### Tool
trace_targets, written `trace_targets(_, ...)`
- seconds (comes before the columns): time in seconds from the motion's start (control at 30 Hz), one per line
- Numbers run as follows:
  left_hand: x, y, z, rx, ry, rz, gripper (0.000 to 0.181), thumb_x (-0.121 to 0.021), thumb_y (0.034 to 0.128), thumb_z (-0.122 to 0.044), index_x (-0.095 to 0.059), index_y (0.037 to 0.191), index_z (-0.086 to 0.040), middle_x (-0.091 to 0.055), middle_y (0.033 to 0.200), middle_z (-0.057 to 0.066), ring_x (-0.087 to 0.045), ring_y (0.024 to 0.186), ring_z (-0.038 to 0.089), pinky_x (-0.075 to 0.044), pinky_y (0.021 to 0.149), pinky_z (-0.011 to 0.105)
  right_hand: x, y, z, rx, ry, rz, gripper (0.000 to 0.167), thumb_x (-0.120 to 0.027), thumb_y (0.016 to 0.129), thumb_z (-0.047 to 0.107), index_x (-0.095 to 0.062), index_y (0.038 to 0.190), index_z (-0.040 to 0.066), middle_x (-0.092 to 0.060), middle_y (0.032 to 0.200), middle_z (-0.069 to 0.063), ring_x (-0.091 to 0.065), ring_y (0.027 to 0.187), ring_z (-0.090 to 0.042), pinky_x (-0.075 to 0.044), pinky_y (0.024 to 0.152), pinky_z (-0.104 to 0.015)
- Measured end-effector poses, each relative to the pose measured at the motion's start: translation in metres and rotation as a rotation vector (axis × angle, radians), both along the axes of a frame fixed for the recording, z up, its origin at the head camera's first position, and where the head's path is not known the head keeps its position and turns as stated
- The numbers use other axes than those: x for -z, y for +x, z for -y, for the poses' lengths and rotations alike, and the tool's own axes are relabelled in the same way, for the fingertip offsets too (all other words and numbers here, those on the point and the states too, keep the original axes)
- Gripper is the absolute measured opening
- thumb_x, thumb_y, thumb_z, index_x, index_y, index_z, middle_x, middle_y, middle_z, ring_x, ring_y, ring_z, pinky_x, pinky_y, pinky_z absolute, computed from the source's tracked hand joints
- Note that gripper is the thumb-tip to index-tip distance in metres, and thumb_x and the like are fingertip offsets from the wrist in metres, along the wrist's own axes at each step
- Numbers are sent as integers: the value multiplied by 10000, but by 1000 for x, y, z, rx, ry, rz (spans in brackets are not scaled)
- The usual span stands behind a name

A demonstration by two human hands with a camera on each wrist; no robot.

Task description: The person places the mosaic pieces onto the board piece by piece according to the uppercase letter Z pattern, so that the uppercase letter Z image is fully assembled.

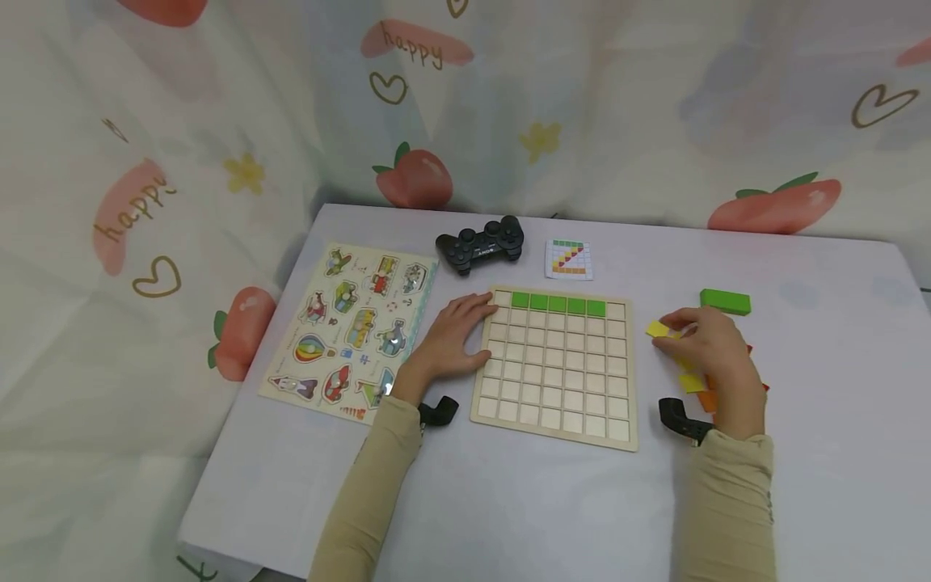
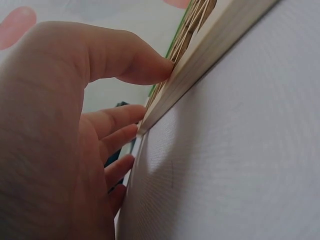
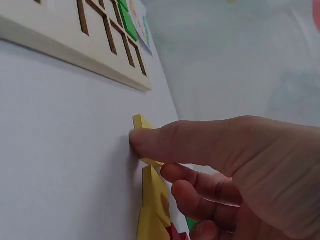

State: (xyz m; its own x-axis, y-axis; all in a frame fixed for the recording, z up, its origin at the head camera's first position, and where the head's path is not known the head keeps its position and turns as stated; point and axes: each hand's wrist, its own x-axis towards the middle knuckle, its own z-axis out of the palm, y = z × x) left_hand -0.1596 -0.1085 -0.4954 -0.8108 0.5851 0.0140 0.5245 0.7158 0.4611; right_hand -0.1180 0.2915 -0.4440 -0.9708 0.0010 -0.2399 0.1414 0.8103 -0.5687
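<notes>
A wooden grid board (image 1: 553, 440) lies mid-table, with several green squares (image 1: 557, 304) in its top row. The left hand (image 1: 449, 338) rests at the board's left edge; in the left wrist view its thumb touches the wooden rim (image 2: 192, 70), fingers spread. Right of the board, the right hand (image 1: 709, 347) pinches a yellow tile (image 1: 657, 329) between thumb and fingers. The right wrist view shows the thumb on that yellow tile (image 3: 139, 121), with more yellow tiles (image 3: 155, 195) and some red pieces (image 3: 175, 233) close below, partly hidden by the hand in the head view.
A picture puzzle board (image 1: 327, 323) lies at the left. Behind the grid board are a black game controller (image 1: 482, 244) and a small pattern card (image 1: 569, 259). A green block (image 1: 725, 301) lies beyond the right hand, and orange pieces (image 1: 708, 400) lie beside its wrist.
</notes>
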Motion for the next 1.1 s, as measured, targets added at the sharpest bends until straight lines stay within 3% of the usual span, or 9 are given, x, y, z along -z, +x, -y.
trace_targets(0.13,1,-1,0,3,3,1,766,-616,820,-406,-388,1513,-172,-248,1611,-2,-180,1468,209,-153,1189,402,2,-5,10,-3,37,-54,411,-723,855,227,-654,1143,-57,-608,957,-215,-533,816,-316,-416,638,-344)
trace_targets(0.37,0,-1,0,3,13,6,774,-608,805,-400,-394,1510,-166,-259,1607,3,-187,1467,209,-162,1187,406,-2,-11,31,9,15,-157,401,-689,897,210,-628,1195,-51,-534,1114,-232,-538,915,-359,-437,687,-400)
trace_targets(0.53,-3,0,0,-2,19,12,784,-603,795,-395,-390,1513,-163,-261,1607,1,-194,1463,210,-165,1186,404,-2,-19,64,-106,-63,-192,360,-694,894,156,-653,1184,-53,-557,1115,-229,-565,948,-359,-444,769,-459)
trace_targets(0.77,-2,2,-1,2,19,13,789,-599,795,-402,-388,1515,-159,-261,1608,8,-193,1464,217,-160,1188,406,7,-20,92,-232,-73,-207,290,-730,862,133,-704,1100,-30,-609,986,-167,-558,855,-292,-442,750,-444)
trace_targets(1.1,-2,3,-1,4,8,10,788,-596,799,-409,-387,1517,-159,-254,1611,6,-191,1466,219,-160,1189,405,15,-18,93,-210,-66,-284,190,-753,856,151,-758,968,-2,-619,963,-152,-577,841,-298,-464,723,-438)
